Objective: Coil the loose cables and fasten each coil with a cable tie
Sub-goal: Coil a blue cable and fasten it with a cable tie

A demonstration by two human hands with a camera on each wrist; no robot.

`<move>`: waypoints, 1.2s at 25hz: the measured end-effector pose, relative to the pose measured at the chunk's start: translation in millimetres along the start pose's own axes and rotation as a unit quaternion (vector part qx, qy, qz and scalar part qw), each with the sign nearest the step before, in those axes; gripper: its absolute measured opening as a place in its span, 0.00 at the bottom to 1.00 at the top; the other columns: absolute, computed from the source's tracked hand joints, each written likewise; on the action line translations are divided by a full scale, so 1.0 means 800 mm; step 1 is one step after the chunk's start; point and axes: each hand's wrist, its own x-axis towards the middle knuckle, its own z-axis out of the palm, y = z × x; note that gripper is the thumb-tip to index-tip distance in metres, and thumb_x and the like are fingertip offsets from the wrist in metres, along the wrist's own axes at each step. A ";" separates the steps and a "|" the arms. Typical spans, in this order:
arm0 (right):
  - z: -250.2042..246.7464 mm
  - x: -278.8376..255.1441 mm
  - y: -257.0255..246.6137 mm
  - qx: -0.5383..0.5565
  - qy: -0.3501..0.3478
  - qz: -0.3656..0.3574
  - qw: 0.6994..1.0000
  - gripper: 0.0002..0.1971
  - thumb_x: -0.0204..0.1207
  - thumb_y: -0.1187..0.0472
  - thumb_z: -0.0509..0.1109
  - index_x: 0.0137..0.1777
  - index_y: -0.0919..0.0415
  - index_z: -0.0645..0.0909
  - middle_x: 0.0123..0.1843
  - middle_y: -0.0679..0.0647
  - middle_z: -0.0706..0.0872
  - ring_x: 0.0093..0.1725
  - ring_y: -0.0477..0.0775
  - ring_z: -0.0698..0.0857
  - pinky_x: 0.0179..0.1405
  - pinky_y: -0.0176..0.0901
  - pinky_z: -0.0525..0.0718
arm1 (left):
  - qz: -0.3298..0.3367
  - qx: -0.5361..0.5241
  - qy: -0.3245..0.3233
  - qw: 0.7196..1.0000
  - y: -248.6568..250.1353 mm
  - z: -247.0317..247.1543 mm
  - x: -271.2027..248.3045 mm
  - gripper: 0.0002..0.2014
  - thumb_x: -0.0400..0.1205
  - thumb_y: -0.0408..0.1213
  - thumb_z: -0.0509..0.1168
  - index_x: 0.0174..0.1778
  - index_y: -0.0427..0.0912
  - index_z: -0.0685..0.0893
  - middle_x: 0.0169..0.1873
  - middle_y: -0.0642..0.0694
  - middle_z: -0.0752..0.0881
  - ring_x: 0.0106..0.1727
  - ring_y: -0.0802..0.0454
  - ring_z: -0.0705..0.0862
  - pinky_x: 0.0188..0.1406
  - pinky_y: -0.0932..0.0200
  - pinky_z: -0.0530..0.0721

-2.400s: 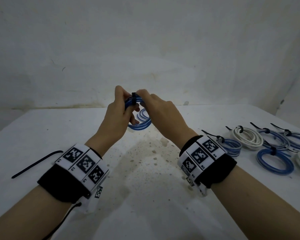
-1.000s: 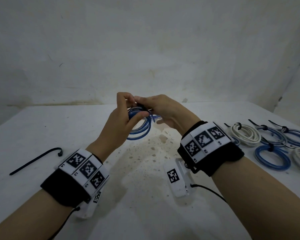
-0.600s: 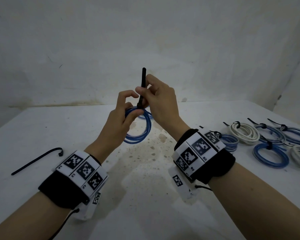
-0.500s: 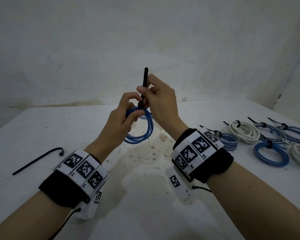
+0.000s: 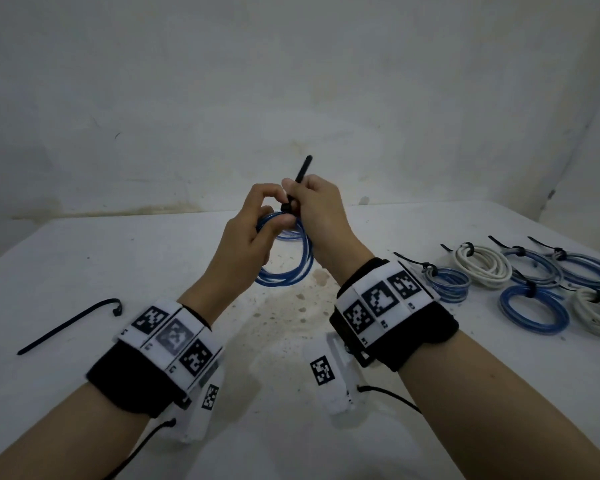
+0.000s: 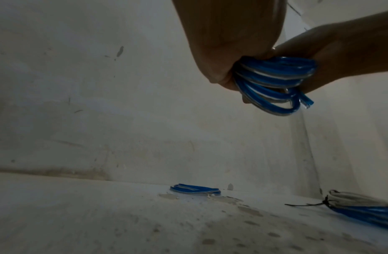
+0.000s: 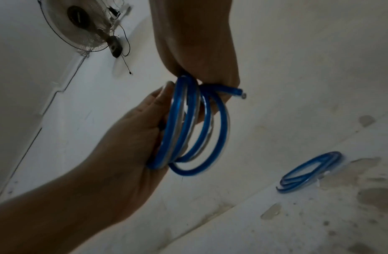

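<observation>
Above the middle of the stained white table (image 5: pixel 84 271), both hands are raised with a coil of translucent blue cable (image 5: pixel 288 258) held between them. The left hand (image 5: pixel 246 247) grips the coil's upper rim, thumb and curled fingers closed round the bundled loops, and the rest of the coil hangs free below the palm, clear of the tabletop. The right hand (image 5: pixel 321 216) pinches the thin black plastic cable tie (image 5: pixel 300 176) that wraps the top of the coil; its fingers are curled tight on the strap, the free tail sticks up and slightly to the right above the knuckles, and the small black tie head sits just under the fingertips, against the cable. In the right wrist view one cut end of the cable pokes out beside the right hand. On the table behind the hands lies a second blue cable coil (image 7: pixel 310 171) with no tie on it. Along the right side of the table rests a group of tied blue and white coils (image 5: pixel 534 282), each cinched with a black tie, lying close together. Well apart on the left, a spare black cable tie (image 5: pixel 70 323) lies flat, its head end curled.
</observation>
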 end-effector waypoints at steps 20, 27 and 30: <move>-0.204 -0.020 0.000 -0.429 -0.039 -0.015 0.902 0.13 0.81 0.50 0.62 0.59 0.57 0.74 0.46 0.51 0.78 0.43 0.54 0.77 0.44 0.46 0.77 | -0.229 -0.125 -0.032 0.965 0.043 0.169 0.046 0.14 0.88 0.33 0.47 0.61 0.41 0.77 0.37 0.46 0.84 0.27 0.58 0.86 0.26 0.69 0.85; -0.287 -0.016 0.008 -0.467 0.064 0.020 0.882 0.15 0.82 0.68 0.56 0.65 0.60 0.77 0.51 0.63 0.86 0.49 0.64 0.85 0.52 0.60 0.84 | -0.219 -0.050 -0.169 0.960 0.035 0.224 0.051 0.26 0.85 0.56 0.41 0.61 0.47 0.78 0.50 0.45 0.85 0.50 0.51 0.83 0.51 0.52 0.79; -0.321 -0.010 0.019 -0.484 0.121 0.021 0.866 0.10 0.81 0.70 0.54 0.59 0.59 0.67 0.44 0.64 0.85 0.41 0.68 0.85 0.44 0.61 0.85 | -0.151 0.124 -0.278 0.940 0.014 0.238 0.052 0.20 0.87 0.50 0.48 0.67 0.47 0.78 0.65 0.44 0.81 0.64 0.48 0.78 0.58 0.57 0.72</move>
